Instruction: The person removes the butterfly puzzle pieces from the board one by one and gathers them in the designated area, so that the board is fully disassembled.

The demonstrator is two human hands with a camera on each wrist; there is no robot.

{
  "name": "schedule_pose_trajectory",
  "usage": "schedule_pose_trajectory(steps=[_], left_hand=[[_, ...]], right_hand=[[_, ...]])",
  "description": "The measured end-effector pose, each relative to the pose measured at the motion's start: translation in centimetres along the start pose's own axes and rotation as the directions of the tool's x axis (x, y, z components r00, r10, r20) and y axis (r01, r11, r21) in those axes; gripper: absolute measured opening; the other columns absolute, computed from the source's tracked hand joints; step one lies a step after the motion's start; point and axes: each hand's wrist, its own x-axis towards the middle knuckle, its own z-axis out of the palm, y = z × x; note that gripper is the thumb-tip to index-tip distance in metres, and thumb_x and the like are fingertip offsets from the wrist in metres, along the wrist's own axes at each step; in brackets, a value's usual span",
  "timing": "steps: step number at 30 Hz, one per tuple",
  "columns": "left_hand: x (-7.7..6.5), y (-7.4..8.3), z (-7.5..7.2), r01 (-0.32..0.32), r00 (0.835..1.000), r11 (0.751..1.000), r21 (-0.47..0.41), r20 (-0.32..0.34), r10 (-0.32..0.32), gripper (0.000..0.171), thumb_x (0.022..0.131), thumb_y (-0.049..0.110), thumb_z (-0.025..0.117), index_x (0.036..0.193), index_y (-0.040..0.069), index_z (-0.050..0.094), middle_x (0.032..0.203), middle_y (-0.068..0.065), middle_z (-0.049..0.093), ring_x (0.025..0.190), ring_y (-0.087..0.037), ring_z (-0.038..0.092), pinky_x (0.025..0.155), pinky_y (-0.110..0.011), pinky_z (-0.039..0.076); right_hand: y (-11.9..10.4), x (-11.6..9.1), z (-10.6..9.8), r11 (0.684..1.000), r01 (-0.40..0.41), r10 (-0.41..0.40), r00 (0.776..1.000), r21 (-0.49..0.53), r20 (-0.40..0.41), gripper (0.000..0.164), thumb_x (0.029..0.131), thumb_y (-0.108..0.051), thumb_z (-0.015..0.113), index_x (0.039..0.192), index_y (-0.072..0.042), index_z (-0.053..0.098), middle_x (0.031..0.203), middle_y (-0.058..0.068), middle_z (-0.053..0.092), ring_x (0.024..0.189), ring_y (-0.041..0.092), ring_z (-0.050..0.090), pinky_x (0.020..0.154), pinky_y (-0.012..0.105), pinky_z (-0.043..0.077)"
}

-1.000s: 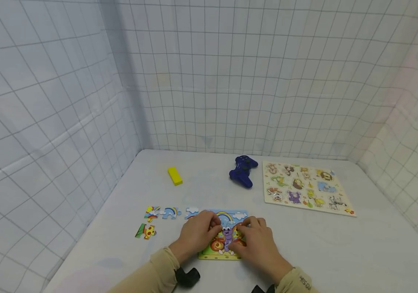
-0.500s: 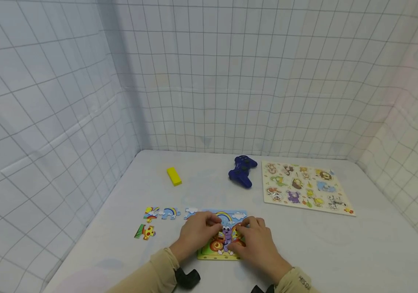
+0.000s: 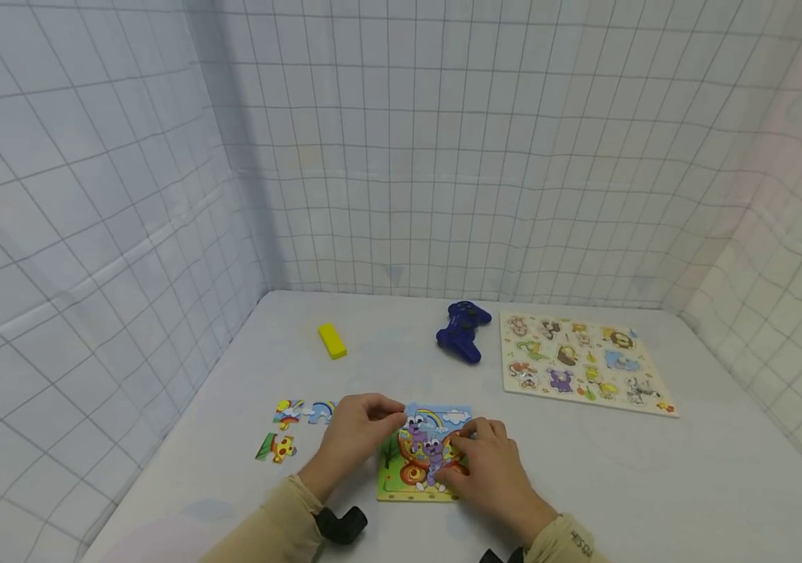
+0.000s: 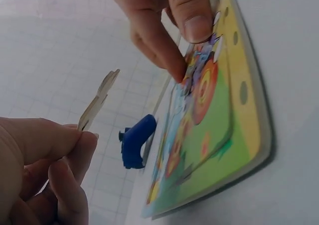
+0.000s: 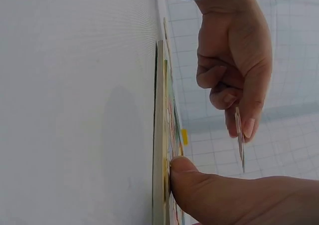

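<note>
- Head view: one white worktop [image 3: 619, 485] fills the lower frame.
- One animal puzzle board [image 3: 542, 392] lies at right.
- One butterfly jigsaw tray [image 3: 415, 496] lies at lower centre, seemingly part-filled; seated pieces cannot be told from printed backing, so I cannot count those done.
- Two hands: the left hand [image 3: 355, 430] has its grip pinching one held jigsaw piece [image 4: 99, 98], apart from the tray; the right hand [image 3: 495, 469] has its grip released, thumb and finger touching the tray's scene.
- One blue game controller [image 3: 463, 332], centre.
- Three loose pieces, lower left: sun piece [image 3: 288, 412], rainbow piece [image 3: 319, 412], yellow-spotted piece [image 3: 277, 448]. With the held one, at least four seem left to place; the left hand may hide more.
- One yellow block [image 3: 332, 341], left of centre.
</note>
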Motion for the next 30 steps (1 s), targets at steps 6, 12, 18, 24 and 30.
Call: schedule_pose_trajectory(steps=[6,12,18,24,30], left_hand=[[-0.5,-0.3,-3.6,0.039,0.998,0.999,-0.012,-0.046,-0.040,0.009,0.091,0.020,0.080,0.099,0.016,0.080,0.097,0.004,0.076,0.088,-0.012,0.068,0.075,-0.032,0.054],[-2.2,-2.9,-10.2,0.143,0.989,0.985,0.093,-0.056,-0.139,0.013,0.090,0.017,0.079,0.100,0.009,0.076,0.099,-0.003,0.075,0.087,-0.015,0.065,0.072,-0.032,0.052],[-2.9,-4.5,-12.0,0.165,0.986,0.976,0.144,-0.002,-0.166,0.018,0.087,0.014,0.079,0.101,0.003,0.074,0.090,-0.004,0.074,0.076,-0.016,0.062,0.062,-0.029,0.050],[-2.8,-4.7,-11.1,0.187,0.981,0.950,0.252,0.006,-0.195,0.014,0.083,0.012,0.078,0.096,0.008,0.075,0.080,0.001,0.069,0.065,-0.015,0.058,0.058,-0.030,0.046],[-2.8,-4.3,-10.5,0.188,0.980,0.884,0.429,-0.024,-0.197,0.012,0.084,0.024,0.080,0.093,0.018,0.076,0.083,0.007,0.069,0.074,-0.012,0.058,0.065,-0.032,0.046]], right_hand=[[0.1,-0.1,0.1,1.000,-0.006,0.006,1.000,-0.004,0.002,0.046,0.081,-0.047,0.085,0.112,-0.013,0.079,0.114,0.004,0.059,0.115,0.034,0.048,0.082,0.053,0.045],[-0.1,-0.1,0.5,1.000,0.010,-0.010,1.000,0.002,0.007,0.047,0.081,-0.047,0.084,0.112,-0.012,0.079,0.115,0.004,0.059,0.115,0.034,0.049,0.081,0.052,0.045],[0.0,0.1,0.3,1.000,-0.010,0.010,1.000,-0.023,-0.009,0.046,0.081,-0.046,0.085,0.112,-0.013,0.079,0.114,0.002,0.059,0.115,0.032,0.048,0.082,0.051,0.045],[0.0,0.2,0.3,1.000,-0.015,0.015,1.000,-0.011,0.012,0.047,0.082,-0.048,0.084,0.113,-0.014,0.079,0.115,0.002,0.059,0.117,0.033,0.048,0.084,0.051,0.044],[-0.1,0.1,0.3,1.000,-0.027,0.027,0.999,-0.009,0.022,0.047,0.082,-0.047,0.084,0.114,-0.012,0.079,0.115,0.002,0.058,0.117,0.033,0.048,0.085,0.052,0.044]])
